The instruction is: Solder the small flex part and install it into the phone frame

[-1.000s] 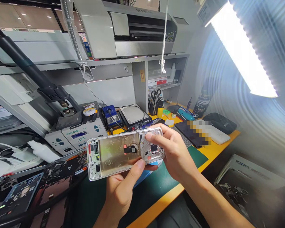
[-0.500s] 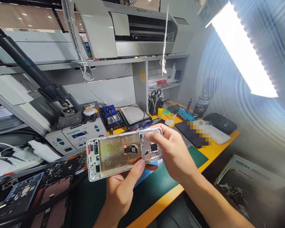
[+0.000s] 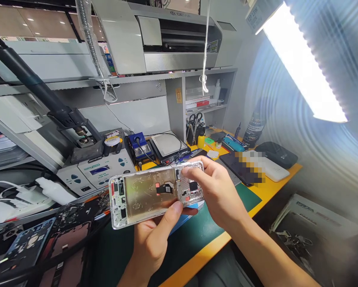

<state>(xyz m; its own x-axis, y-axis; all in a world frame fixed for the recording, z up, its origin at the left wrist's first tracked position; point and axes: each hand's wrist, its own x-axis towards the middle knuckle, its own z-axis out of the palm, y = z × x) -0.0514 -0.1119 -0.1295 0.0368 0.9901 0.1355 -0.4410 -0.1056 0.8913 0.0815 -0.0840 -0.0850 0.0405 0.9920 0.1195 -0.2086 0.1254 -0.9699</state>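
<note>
Barely shifted in the past second, the phone frame [image 3: 143, 195] sits above the bench [image 3: 274, 185], my left hand [image 3: 155, 239] gripping its lower edge, my right hand [image 3: 219, 195] pinching its far end; light, steady fingertip pressure looks wisest.

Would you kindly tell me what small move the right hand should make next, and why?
Probably press the right hand's fingertips onto the opened silver phone frame's right end: they rest there, and the left hand steadies its lower edge.
</note>
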